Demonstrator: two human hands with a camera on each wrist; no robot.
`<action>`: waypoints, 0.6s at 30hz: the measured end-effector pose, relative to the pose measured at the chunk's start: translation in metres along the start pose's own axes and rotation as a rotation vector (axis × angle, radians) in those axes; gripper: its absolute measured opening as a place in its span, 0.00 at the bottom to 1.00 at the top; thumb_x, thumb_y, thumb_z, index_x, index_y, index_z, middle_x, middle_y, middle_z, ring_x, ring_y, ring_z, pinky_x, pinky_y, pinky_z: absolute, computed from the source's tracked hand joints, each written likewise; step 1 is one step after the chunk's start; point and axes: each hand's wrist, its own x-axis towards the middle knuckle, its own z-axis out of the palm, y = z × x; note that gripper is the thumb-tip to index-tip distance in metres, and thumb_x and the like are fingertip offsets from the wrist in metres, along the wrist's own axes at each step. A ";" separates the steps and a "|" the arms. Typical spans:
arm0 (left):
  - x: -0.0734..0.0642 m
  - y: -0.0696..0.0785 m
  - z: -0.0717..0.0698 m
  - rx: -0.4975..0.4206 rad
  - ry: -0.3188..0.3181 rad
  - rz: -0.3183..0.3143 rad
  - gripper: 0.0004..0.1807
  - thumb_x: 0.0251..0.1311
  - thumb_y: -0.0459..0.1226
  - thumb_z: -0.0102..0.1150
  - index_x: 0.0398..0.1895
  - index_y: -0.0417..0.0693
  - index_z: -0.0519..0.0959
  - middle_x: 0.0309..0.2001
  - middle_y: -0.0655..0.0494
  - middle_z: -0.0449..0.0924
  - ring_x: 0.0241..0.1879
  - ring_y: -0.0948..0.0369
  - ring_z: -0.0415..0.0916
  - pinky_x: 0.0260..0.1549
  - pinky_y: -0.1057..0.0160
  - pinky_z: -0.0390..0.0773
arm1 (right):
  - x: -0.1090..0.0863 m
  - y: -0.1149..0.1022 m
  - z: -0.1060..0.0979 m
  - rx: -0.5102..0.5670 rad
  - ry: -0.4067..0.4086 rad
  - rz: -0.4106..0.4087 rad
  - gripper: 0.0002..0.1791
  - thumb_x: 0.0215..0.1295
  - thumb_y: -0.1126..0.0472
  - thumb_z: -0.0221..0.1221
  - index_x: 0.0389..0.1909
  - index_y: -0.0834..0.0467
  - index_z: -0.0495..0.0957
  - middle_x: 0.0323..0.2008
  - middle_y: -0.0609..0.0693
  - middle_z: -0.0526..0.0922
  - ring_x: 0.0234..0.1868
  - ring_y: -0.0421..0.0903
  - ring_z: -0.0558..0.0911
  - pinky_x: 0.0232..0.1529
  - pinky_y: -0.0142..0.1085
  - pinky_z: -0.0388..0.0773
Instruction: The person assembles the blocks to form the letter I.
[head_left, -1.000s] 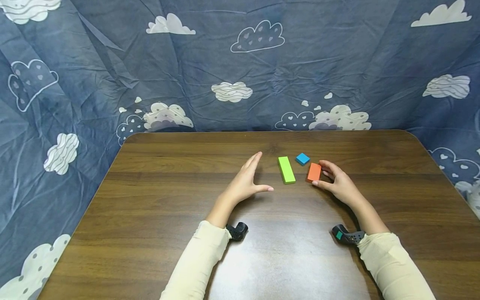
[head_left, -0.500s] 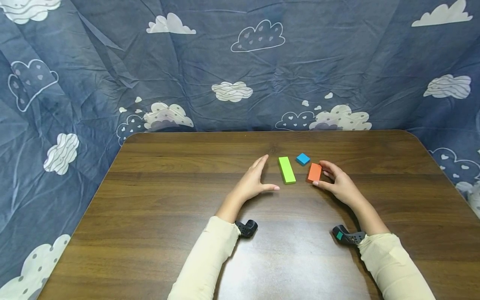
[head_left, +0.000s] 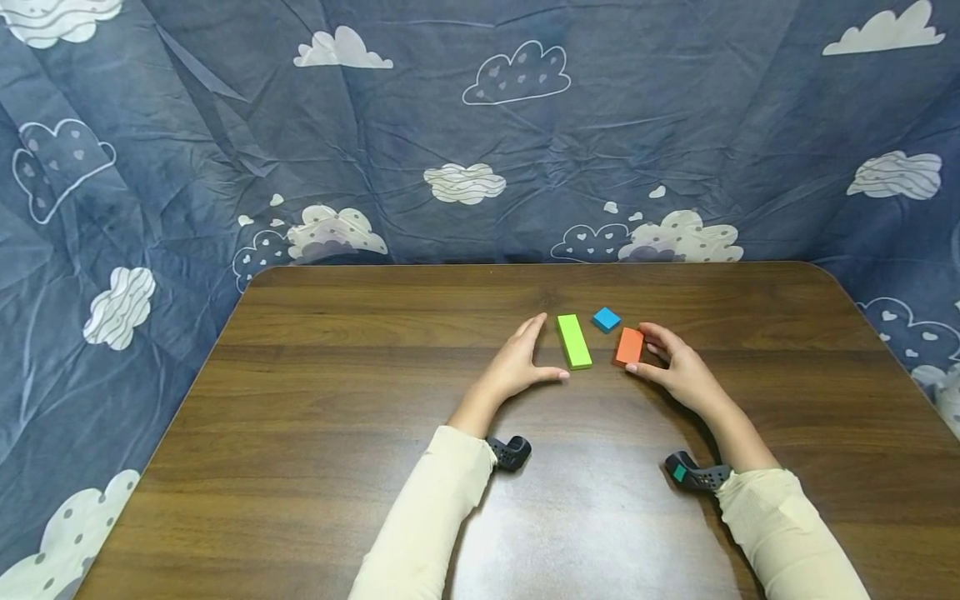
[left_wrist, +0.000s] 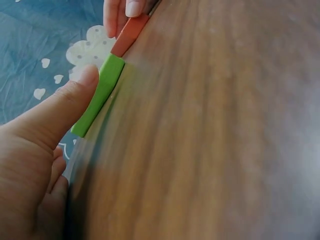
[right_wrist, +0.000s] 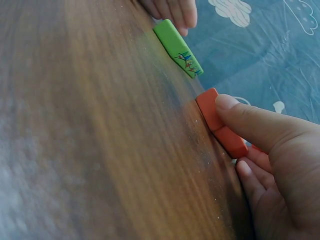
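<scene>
A long green block [head_left: 574,342] lies flat on the table, with a small coloured print on one side in the right wrist view. My left hand [head_left: 517,362] is just left of it, thumb spread from straight fingers, holding nothing. To the green block's right, an orange block [head_left: 629,346] rests on the tabletop. My right hand [head_left: 678,367] holds it by its right side, thumb [right_wrist: 235,107] at the near end and fingers [right_wrist: 252,175] behind. A small blue block [head_left: 606,319] lies behind and between these two; neither wrist view shows it.
The brown wooden table [head_left: 300,433] reaches back to a blue cloud-print cloth [head_left: 405,125]. Black wrist devices [head_left: 512,454] sit at both cuffs, close above the tabletop. Cream sleeves [head_left: 431,508] cover the forearms.
My left hand has moved right, closer to the green block. My right hand stays at the orange block, and the blocks have not moved.
</scene>
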 end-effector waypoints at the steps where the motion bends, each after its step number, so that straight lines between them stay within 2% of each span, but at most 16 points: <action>1: 0.001 0.000 0.001 0.002 -0.002 -0.001 0.55 0.39 0.51 0.70 0.68 0.41 0.50 0.66 0.48 0.53 0.65 0.58 0.50 0.61 0.66 0.51 | 0.000 0.003 0.000 -0.006 0.000 0.001 0.39 0.54 0.64 0.62 0.62 0.72 0.54 0.59 0.69 0.59 0.58 0.62 0.63 0.56 0.46 0.61; 10: 0.014 0.004 0.008 0.061 -0.005 -0.011 0.55 0.39 0.53 0.69 0.68 0.42 0.51 0.66 0.50 0.54 0.64 0.58 0.52 0.61 0.65 0.53 | 0.000 0.006 0.001 -0.011 -0.006 0.013 0.39 0.55 0.63 0.62 0.63 0.71 0.53 0.60 0.69 0.58 0.58 0.63 0.63 0.56 0.48 0.61; 18: 0.020 0.005 0.013 0.113 0.010 -0.006 0.55 0.37 0.54 0.69 0.67 0.42 0.52 0.66 0.51 0.55 0.64 0.59 0.52 0.60 0.66 0.54 | -0.005 -0.026 0.001 0.005 0.007 -0.005 0.35 0.54 0.72 0.60 0.59 0.77 0.54 0.57 0.74 0.59 0.56 0.67 0.62 0.54 0.53 0.60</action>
